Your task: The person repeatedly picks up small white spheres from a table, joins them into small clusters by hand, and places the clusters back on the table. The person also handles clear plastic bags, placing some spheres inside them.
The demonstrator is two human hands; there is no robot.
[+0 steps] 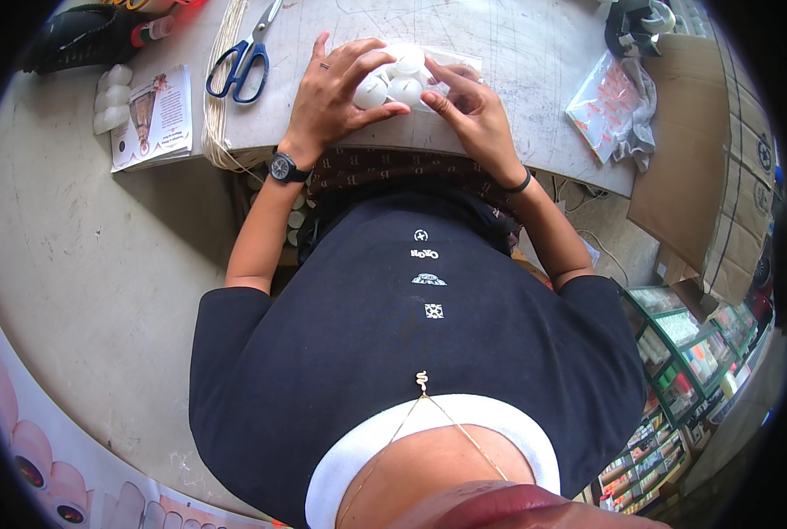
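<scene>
To the right of the blue scissors (pixel 250 63), some white round things (pixel 402 90) are cupped between two hands at the table (pixel 508 35); the left hand (pixel 333 93) is bent around one side, thumb and fingers spread apart; the right hand (pixel 474 104) is curved at the other, spread too; far right of the scissors, small coloured things (pixel 701 360) are held in green-framed shelves (pixel 681 328).

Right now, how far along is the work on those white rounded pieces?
Seemingly done: one white cluster sits aside, by the leaflets. In hand: the white rounded pieces, between the left hand and right hand. Probably remaining: letting these go; scissors and cord lie unheld.
</scene>
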